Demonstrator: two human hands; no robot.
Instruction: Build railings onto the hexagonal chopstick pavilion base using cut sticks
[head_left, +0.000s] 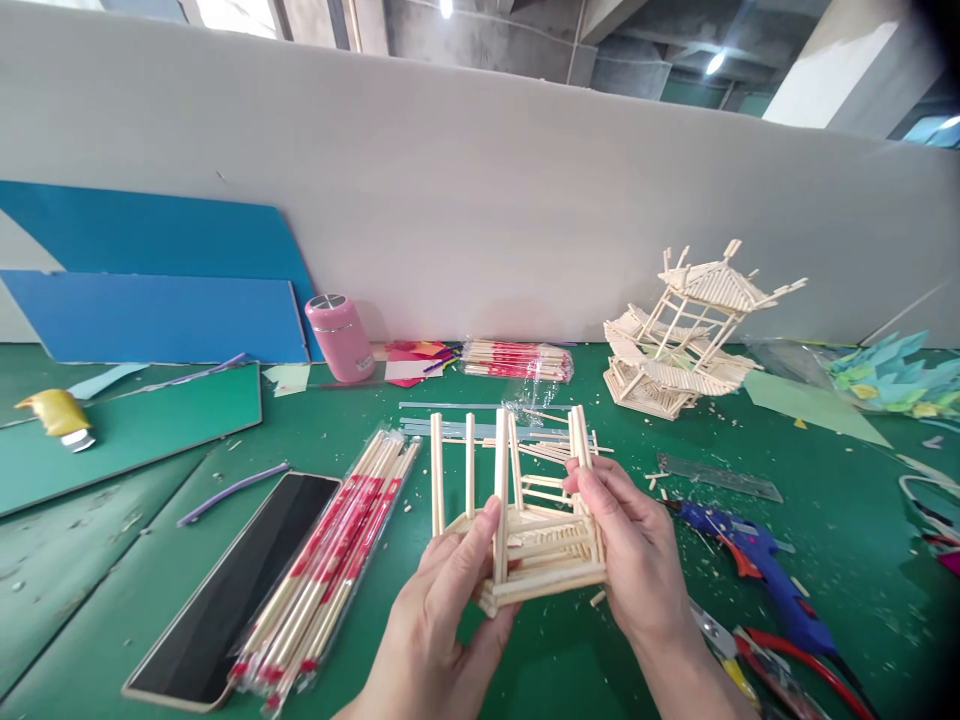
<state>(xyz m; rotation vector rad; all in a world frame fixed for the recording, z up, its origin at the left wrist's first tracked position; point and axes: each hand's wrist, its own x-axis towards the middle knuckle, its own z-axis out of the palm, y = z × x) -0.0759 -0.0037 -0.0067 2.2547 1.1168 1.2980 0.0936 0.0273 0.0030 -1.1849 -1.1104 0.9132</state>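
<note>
A small wooden-stick model (561, 579) is held up over the table, its several posts pointing upward from a floor of laid sticks. My left hand (448, 612) grips its near left corner, thumb against a front post and fingers under the base. With thumb and fingers, my right hand (636, 545) pinches the posts at the right corner; part of that corner is covered by the fingers. Behind the model, loose sticks (540, 452) and translucent glue sticks (450, 428) lie on the table.
A taller stick pavilion (667, 370) stands at the back right. Right of my hands lie a blue glue gun (765, 560), red-handled pliers (772, 645) and a clear ruler (720, 478). Leftward are bagged chopsticks (330, 570), a phone (232, 590) and a pink flask (341, 340).
</note>
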